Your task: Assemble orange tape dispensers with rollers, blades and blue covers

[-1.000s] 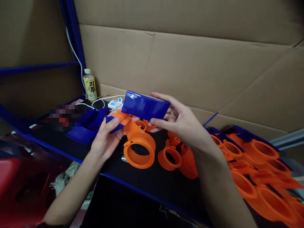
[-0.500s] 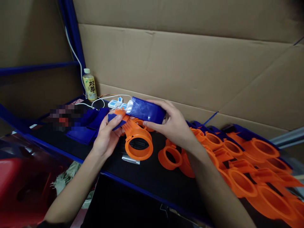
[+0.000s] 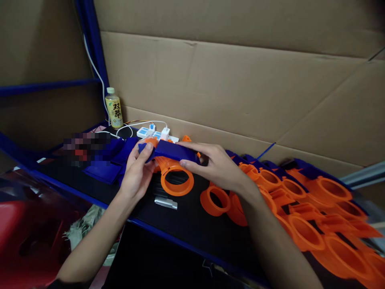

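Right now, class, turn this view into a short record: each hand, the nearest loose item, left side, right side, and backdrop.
Left hand: holds an orange ring piece, thumb on a blue part
Right hand: holds a blue piece between thumb and fingers
Nearest loose item: silver object
Left side: blue pieces
Right side: more orange ring pieces
Backdrop: cardboard, yellow-labelled bottle, white power strip

Left hand (image 3: 136,168) holds an orange ringed part (image 3: 177,191), right hand (image 3: 216,162) a blue piece (image 3: 176,151); a bottle (image 3: 114,111) stands far left
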{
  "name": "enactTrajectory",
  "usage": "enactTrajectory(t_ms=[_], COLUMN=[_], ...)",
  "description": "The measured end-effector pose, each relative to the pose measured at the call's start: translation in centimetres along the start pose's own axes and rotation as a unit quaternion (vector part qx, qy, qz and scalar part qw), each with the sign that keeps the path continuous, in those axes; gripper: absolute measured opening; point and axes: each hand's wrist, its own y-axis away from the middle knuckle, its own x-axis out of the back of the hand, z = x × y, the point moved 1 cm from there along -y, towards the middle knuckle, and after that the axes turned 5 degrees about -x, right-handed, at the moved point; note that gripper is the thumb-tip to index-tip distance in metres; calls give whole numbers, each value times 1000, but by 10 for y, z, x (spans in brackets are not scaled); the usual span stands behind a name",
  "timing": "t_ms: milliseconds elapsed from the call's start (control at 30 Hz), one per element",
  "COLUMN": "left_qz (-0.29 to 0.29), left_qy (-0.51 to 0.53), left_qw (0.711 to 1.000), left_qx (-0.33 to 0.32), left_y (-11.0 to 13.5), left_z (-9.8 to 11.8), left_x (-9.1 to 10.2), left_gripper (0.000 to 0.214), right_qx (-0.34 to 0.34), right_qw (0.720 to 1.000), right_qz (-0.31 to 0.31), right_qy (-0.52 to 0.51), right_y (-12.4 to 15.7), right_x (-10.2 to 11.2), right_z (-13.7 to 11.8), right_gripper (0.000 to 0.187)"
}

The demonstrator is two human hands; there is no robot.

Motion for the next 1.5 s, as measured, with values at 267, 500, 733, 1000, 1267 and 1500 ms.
enactTrajectory(t_ms=[267,500,733,1000,1267,1500], left_qz=[-11,-60,-85,-155,-196,-64], left_qy=[-4,-58,-146,-203,-188,-115], left_qw=[1000,994,979,957,956,989], left_qx=[-28,-68,-114,-141,-109,-69], left_y=[2,12,22,20,14,16], left_z=[2,9,12,19,24,17], left_x=[0,-8,-3,7,7,-4], left_gripper=[32,52,67,81,78,63], right_qx=[-55,-40,-55,-89,-96,-44], right_qw=[998,988,923,869,842,947], right_qz=[-32,-71,1,-40,-84,25], right_qy=[0,-134,-382,-485,-524,-316], right_y=[2,3,-8,-6,-7,-7], right_x=[0,-2,-26,-31,-35,-35], right_z=[1,2,-2,-5,2,-2], right_gripper=[60,54,28,30,32,20])
